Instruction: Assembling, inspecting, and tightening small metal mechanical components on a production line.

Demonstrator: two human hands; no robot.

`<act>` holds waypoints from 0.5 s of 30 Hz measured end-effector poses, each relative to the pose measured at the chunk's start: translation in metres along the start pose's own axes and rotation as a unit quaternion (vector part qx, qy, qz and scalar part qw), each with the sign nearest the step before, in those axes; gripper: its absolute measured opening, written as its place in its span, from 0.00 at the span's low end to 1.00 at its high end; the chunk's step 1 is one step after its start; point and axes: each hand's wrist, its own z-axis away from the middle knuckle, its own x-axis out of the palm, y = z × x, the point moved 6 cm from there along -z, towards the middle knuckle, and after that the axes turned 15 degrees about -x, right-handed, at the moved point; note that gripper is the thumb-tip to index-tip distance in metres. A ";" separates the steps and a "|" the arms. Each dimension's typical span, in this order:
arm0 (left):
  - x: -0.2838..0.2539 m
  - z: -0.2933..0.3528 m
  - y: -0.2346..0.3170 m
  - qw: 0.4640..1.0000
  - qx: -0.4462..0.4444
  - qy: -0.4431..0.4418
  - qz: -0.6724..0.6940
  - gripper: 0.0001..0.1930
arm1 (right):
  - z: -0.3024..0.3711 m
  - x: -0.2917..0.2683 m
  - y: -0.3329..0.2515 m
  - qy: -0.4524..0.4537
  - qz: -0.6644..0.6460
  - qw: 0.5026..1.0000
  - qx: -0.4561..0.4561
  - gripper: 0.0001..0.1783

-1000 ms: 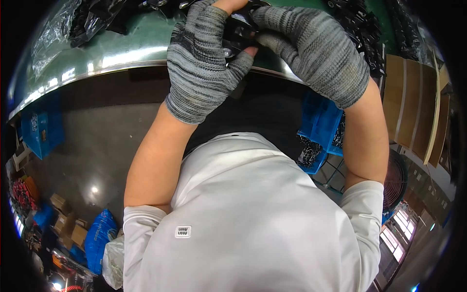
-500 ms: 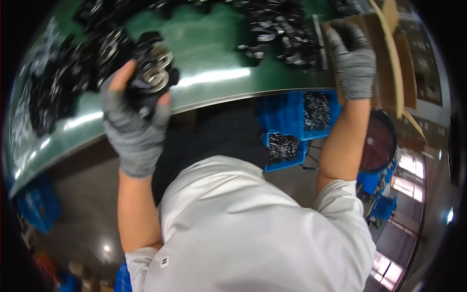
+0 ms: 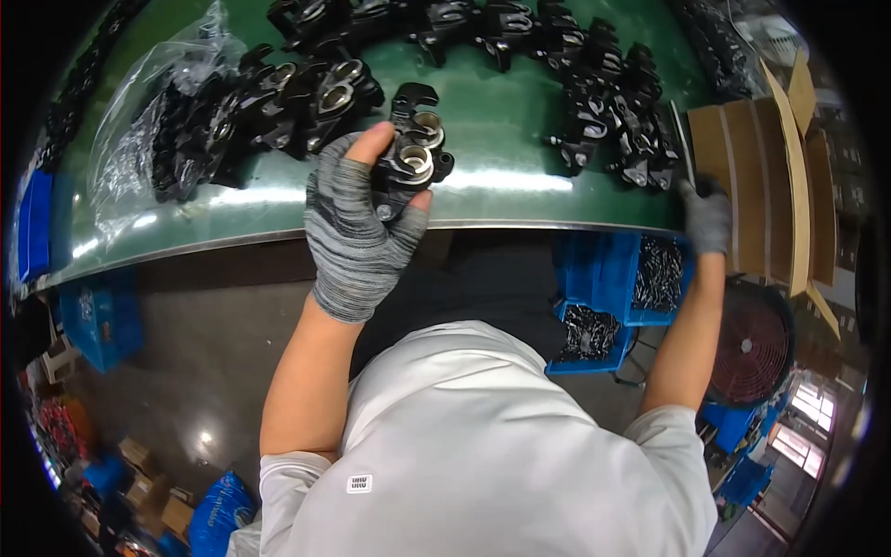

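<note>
My left hand (image 3: 357, 237), in a grey knit glove with bare fingertips, is closed round a black metal clamp with two silver rings (image 3: 414, 163). It holds this clamp just above the front edge of the green table (image 3: 492, 181). At the table's right end is my right hand (image 3: 708, 221), gloved the same way and blurred. Its fingers lie by the lower end of a thin pale metal strip (image 3: 682, 144), beside an open cardboard box (image 3: 738, 176). Whether those fingers grip anything is hidden.
More black clamps (image 3: 339, 97) are lined up on the table at left, at the back and in a group (image 3: 622, 116) at right. Clear plastic film (image 3: 130, 121) lies at left. Below the edge hang blue bins (image 3: 585, 339) of small parts, near a round fan (image 3: 747, 345).
My right hand has come down from the cardboard box's upper part to the table's right front corner. My left hand still holds the clamp. The whole view has shifted.
</note>
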 end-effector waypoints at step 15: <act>-0.005 -0.002 0.002 1.000 -0.002 0.002 -0.024 0.40 | 0.027 -0.050 -0.052 0.216 -0.425 0.866 -0.147 0.15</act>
